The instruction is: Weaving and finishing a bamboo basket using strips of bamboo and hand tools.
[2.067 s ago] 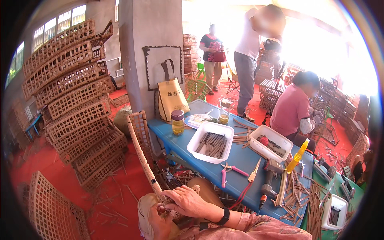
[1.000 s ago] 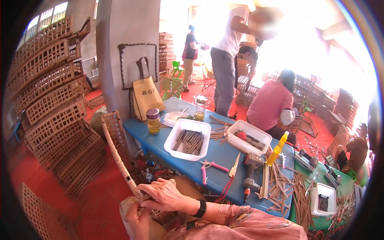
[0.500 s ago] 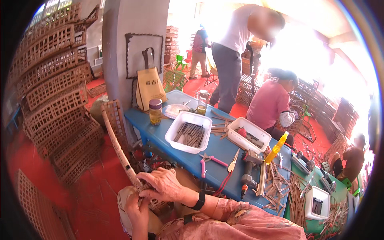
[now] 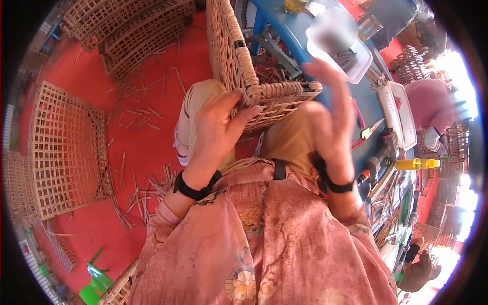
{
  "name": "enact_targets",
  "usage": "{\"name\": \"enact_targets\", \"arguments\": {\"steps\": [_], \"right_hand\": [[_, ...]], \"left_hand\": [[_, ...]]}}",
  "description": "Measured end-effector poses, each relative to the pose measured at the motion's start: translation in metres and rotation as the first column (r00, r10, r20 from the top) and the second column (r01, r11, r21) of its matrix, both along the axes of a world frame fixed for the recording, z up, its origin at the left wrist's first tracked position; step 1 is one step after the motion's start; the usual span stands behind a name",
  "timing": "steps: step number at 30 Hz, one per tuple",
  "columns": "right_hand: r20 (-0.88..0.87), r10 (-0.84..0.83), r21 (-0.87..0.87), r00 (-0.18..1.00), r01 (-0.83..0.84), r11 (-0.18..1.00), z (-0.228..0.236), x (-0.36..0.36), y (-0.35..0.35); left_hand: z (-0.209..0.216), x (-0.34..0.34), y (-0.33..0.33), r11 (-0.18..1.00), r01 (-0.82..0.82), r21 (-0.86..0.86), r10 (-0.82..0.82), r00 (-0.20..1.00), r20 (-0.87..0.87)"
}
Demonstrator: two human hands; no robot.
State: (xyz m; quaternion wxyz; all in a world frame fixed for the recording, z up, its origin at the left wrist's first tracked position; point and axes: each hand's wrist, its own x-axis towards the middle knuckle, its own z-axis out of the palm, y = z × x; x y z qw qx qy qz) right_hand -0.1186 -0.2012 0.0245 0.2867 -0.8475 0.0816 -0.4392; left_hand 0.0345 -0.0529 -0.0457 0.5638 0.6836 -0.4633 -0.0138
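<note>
A tan woven rattan basket (image 4: 234, 56) rests against my knees, its wrapped corner pointing toward me. My left hand (image 4: 218, 124) grips that corner, thumb and fingers closed on the bound rim. Over the right knee, my right hand (image 4: 330, 117) is raised and blurred, with its thumb apart from the stretched fingers and nothing visible in it. It is apart from the basket, close to the blue table (image 4: 282, 23). Dark gaps with bare frame show along the wrapped rim.
White tubs (image 4: 404, 117) stand on the table at right, near long-nosed pliers (image 4: 373, 128), a power drill (image 4: 371, 168) and a yellow bottle (image 4: 418, 164). Lattice panels (image 4: 71, 147) and loose strips (image 4: 147, 117) lie on the red floor. A co-worker in pink (image 4: 432, 99) sits beyond the table.
My view has tilted down toward my lap. My right hand has left the basket rim and lifted away toward the table. My left hand stays on the basket.
</note>
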Motion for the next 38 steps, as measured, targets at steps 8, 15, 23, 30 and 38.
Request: {"name": "enact_targets", "arguments": {"steps": [8,15,23,30,38], "right_hand": [[-0.194,-0.548,0.281,0.814,0.581,0.764,0.023,-0.133,-0.018],[-0.279,-0.719,0.443,0.637,0.749,0.492,0.008,-0.213,-0.059],[-0.629,-0.773,-0.454,-0.079,0.845,0.283,-0.046,-0.269,-0.119],[-0.710,-0.700,-0.354,-0.081,0.900,0.254,-0.090,-0.277,-0.158],[-0.710,-0.663,0.025,0.238,0.949,0.313,-0.077,-0.297,-0.187]], "left_hand": [[0.004,0.002,-0.001,0.993,0.117,-0.030,-0.119,0.990,-0.082],[0.009,-0.007,-0.011,0.988,0.097,-0.123,-0.131,0.941,-0.312],[0.008,-0.004,-0.005,0.999,0.032,0.010,-0.029,0.978,-0.206],[0.010,0.001,-0.005,0.998,0.060,-0.032,-0.064,0.990,-0.129],[0.012,0.003,-0.003,0.997,0.011,-0.073,-0.013,0.999,-0.030]]}}
